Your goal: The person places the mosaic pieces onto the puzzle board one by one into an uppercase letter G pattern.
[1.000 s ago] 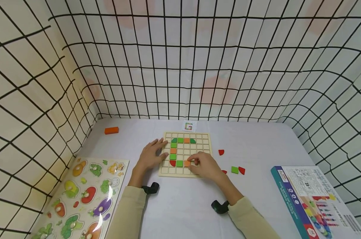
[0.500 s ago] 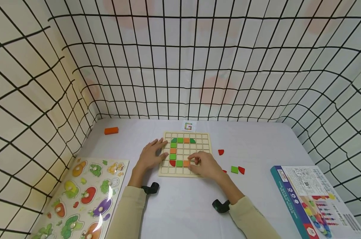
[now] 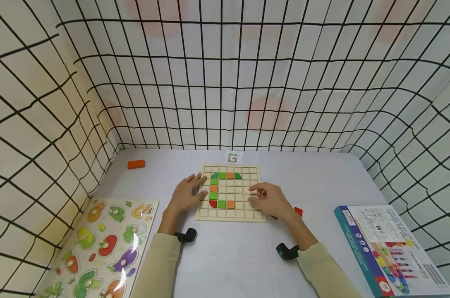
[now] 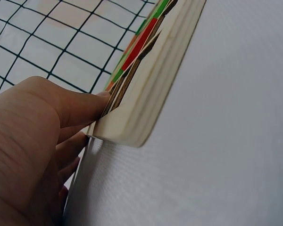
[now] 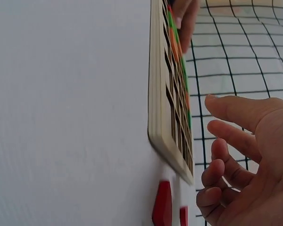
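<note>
Right hand (image 3: 270, 199): thumb and index parted, grasping nothing, over right edge of gridded wooden board (image 3: 226, 190); left hand (image 3: 185, 193): fingers spread, touching board's left edge. Green, orange and red tiles (image 3: 221, 204) sit in board's cells; G-pattern card (image 3: 233, 157) just behind; red piece (image 3: 298, 211) beside right wrist.

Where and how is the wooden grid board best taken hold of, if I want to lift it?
Probably by the left and right edges, one hand from each side: the board lies flat, its thick, straight sides offer a hold, and tiles sit in the grid. The left hand touches it at the left.
</note>
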`<state>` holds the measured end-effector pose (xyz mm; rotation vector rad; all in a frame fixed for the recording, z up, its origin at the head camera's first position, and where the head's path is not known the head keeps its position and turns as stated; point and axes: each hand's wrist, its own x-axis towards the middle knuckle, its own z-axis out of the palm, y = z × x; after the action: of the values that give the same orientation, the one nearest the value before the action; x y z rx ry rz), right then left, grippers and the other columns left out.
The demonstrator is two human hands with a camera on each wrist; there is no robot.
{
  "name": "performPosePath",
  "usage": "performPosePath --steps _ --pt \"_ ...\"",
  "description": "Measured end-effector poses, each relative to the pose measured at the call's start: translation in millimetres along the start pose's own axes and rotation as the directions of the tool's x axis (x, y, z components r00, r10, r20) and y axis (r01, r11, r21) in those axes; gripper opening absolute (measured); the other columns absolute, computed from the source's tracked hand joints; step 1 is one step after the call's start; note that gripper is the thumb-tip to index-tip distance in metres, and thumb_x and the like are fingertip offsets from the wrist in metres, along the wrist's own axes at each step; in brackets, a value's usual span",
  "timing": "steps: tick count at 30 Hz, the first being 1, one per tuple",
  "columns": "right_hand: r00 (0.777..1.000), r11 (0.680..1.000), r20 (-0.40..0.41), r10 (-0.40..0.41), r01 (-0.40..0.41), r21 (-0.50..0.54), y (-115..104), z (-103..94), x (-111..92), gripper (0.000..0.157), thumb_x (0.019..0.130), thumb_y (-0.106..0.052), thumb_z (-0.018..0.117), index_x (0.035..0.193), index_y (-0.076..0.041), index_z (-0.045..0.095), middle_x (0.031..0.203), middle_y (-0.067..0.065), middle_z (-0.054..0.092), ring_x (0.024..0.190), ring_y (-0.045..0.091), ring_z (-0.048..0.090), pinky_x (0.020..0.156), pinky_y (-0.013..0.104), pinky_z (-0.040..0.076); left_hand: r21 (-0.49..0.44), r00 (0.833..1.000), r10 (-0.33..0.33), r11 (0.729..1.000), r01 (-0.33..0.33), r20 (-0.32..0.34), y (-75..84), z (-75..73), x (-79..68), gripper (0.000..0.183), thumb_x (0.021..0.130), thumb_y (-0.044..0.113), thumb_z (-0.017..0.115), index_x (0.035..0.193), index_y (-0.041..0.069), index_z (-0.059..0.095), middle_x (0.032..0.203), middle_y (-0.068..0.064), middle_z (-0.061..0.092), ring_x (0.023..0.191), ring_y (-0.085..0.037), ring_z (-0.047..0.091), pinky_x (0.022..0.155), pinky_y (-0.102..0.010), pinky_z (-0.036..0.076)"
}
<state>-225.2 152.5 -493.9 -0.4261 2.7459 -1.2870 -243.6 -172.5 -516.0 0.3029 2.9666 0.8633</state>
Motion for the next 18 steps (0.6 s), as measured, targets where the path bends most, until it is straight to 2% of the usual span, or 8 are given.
performPosePath --steps 8,18 --pt "0.997 0.996 -0.071 0.042 -0.047 -0.07 18.7 -21.2 -0.9 0.028 0.091 -0.024 0.078 0.115 -0.011 0.076 0.087 0.003 0.057 0.077 0.017 0.048 0.065 0.027 0.04 -0.011 1.0 0.014 1.0 -0.014 0.005 -0.7 -0.7 -1.2 0.063 0.099 0.042 0.059 0.157 0.022 0.046 0.168 0.001 0.034 0.158 -0.03 0.025 0.13 -0.056 0.016" --pt "0.992 0.994 -0.105 0.069 -0.077 -0.076 42.0 -37.8 -2.1 0.03 0.09 -0.022 0.079 0.117 -0.01 0.076 0.087 0.004 0.061 0.079 0.019 0.053 0.068 0.029 0.045 -0.001 1.0 0.02 1.0 -0.02 0.003 -0.4 -0.8 -0.9 0.063 0.099 0.041 0.058 0.157 0.021 0.046 0.168 0.0 0.034 0.158 -0.03 0.025 0.13 -0.057 0.017"
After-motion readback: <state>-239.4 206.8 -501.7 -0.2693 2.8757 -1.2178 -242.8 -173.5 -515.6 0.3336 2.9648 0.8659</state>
